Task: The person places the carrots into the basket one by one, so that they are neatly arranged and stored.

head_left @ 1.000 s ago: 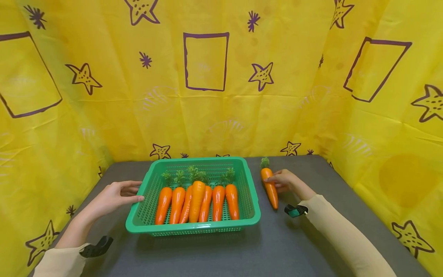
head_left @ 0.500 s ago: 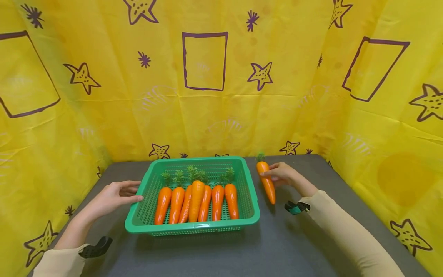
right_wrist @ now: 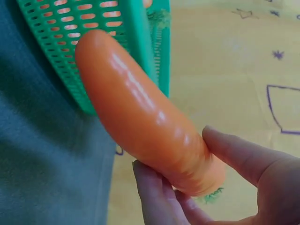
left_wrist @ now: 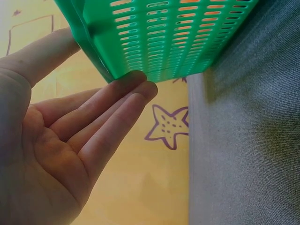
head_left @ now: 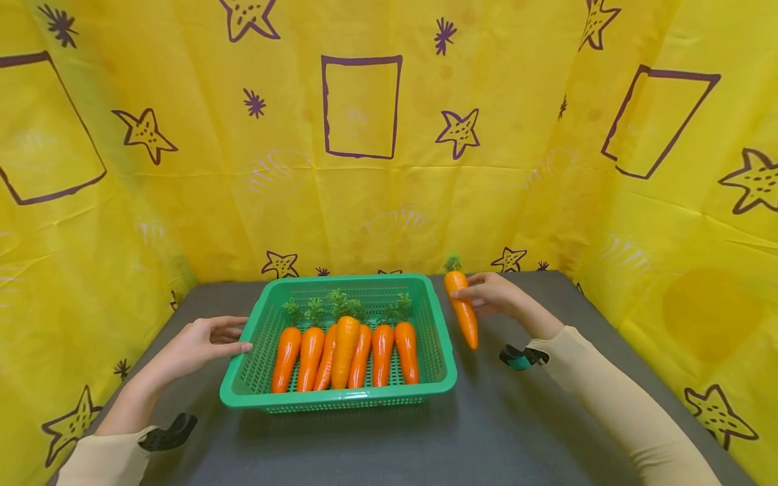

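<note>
In the head view, a green plastic basket (head_left: 340, 398) stands on the dark table with several orange carrots (head_left: 381, 356) in it, leafy tops toward the back. At its left rim is my left hand (head_left: 197, 344); the thumb reaches over the rim, while the other fingers meet the outside. The left wrist view shows those fingertips (left_wrist: 136, 77) at the basket's edge. My right hand (head_left: 495, 295) pinches one more carrot (head_left: 464, 317) near its top, just right of the basket. It is tilted, its tip toward me. In the right wrist view the carrot (right_wrist: 136, 108) overlaps the basket wall.
Yellow cloth (head_left: 365, 216) with purple drawings encloses the back and both sides. The dark grey tabletop (head_left: 486, 432) extends in front of and to the right of the basket.
My right hand has lifted the carrot a little and carried it left and back, closer to the basket's right rim. The left hand and the basket have stayed in place.
</note>
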`<state>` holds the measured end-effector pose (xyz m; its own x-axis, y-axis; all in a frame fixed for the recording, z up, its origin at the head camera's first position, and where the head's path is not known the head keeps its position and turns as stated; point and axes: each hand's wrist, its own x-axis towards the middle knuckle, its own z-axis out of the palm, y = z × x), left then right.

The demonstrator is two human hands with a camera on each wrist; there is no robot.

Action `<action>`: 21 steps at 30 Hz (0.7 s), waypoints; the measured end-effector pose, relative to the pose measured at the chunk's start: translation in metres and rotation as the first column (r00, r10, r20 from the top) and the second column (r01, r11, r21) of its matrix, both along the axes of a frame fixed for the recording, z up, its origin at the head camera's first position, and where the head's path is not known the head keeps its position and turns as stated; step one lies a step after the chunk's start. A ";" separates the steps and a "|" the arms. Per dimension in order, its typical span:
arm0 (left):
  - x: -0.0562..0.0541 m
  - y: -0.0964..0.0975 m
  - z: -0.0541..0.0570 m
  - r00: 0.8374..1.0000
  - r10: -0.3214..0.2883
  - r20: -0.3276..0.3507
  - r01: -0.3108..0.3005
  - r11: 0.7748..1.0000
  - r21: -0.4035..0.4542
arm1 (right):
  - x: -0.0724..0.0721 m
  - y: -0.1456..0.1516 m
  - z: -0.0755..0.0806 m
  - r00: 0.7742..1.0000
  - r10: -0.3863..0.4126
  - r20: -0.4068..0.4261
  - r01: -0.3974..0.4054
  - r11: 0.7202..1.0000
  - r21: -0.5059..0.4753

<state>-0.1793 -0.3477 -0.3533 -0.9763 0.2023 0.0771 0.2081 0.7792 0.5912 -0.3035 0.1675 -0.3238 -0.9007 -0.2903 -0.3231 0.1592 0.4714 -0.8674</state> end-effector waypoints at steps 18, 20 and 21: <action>0.001 0.000 0.003 1.000 -0.020 0.011 0.019 0.999 0.026 | 0.002 -0.030 0.023 0.994 0.109 0.007 -0.109 0.994 -0.026; 0.001 0.000 0.002 1.000 -0.017 0.013 0.016 0.999 0.028 | 0.003 -0.034 0.024 0.992 0.126 0.006 -0.125 0.992 -0.021; 0.001 0.000 0.002 1.000 -0.018 0.013 0.018 0.999 0.027 | 0.003 -0.037 0.025 0.991 0.132 0.007 -0.132 0.991 -0.020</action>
<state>-0.1786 -0.3478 -0.3512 -0.9735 0.2177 0.0698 0.2139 0.7593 0.6146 -0.3004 0.1307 -0.2988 -0.8514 -0.4129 -0.3234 0.1040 0.4715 -0.8757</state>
